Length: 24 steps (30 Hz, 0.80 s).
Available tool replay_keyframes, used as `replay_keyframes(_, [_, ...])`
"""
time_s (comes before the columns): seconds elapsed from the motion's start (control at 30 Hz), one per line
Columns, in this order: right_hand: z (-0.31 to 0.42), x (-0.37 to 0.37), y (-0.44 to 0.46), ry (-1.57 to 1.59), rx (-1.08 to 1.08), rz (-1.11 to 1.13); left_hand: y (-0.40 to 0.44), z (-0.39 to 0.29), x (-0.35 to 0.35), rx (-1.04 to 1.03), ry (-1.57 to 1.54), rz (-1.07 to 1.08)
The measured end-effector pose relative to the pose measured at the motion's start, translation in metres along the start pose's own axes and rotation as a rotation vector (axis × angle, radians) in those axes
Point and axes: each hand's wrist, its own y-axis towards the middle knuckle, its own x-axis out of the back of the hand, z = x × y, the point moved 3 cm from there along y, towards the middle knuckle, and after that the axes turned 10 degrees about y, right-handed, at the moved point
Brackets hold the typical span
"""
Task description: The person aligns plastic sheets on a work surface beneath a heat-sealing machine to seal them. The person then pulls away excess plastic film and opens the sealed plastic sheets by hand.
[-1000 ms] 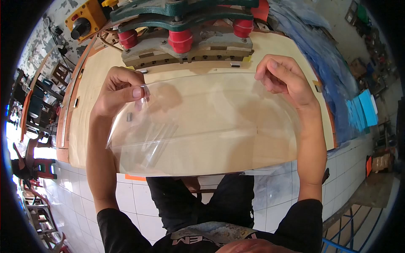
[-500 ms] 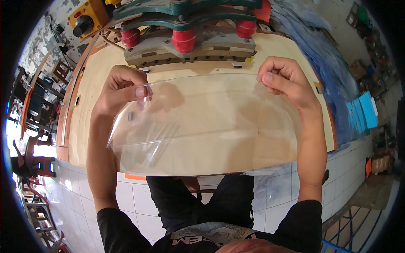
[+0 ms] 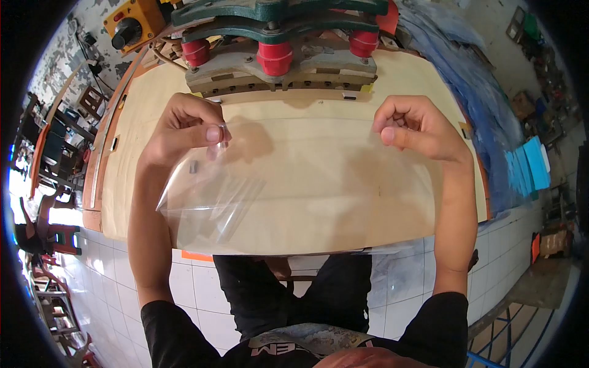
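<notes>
A clear plastic sheet (image 3: 236, 205) hangs in front of me over the cream-covered table, with streaks of glare on its left part. My left hand (image 3: 184, 129) pinches its upper left corner between thumb and curled fingers. At the upper right, my right hand (image 3: 420, 127) has thumb and fingers closed at the sheet's edge; the sheet is so transparent there that the grip shows only faintly. Just beyond both hands stands a press head with a grey metal plate (image 3: 245, 72), red insulators (image 3: 274, 58) and a green frame (image 3: 245, 30).
Cream paper covers the table (image 3: 126, 202). A yellow control box (image 3: 147, 24) with a black knob is at the back left. Bluish plastic sheeting (image 3: 472, 110) drapes along the right side, near a bright blue piece (image 3: 531, 165). Small dark pieces lie below the press plate.
My right hand has dropped slightly, and the sheet's upper edge has lowered with it. The left hand keeps its pinch. The whole view has shifted slightly.
</notes>
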Motion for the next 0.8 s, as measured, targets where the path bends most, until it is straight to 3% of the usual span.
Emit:
replay_keyframes(0.3, [-0.006, -0.012, 0.005, 0.028, -0.079, -0.005, 0.003, 0.004, -0.016, 0.093, -0.043, 0.085])
replay_keyframes(0.63, [-0.010, -0.033, 0.012, -0.101, -0.030, 0.060, 0.009, -0.002, -0.031, 0.162, 0.052, 0.173])
replay_keyframes(0.7, [-0.003, -0.035, 0.012, -0.079, -0.108, 0.028, 0.008, -0.001, -0.034, 0.194, 0.055, 0.140])
replay_keyframes(0.8, [-0.004, -0.027, 0.011, -0.068, -0.055, 0.010, 0.007, -0.002, -0.033, 0.230, 0.040, 0.121])
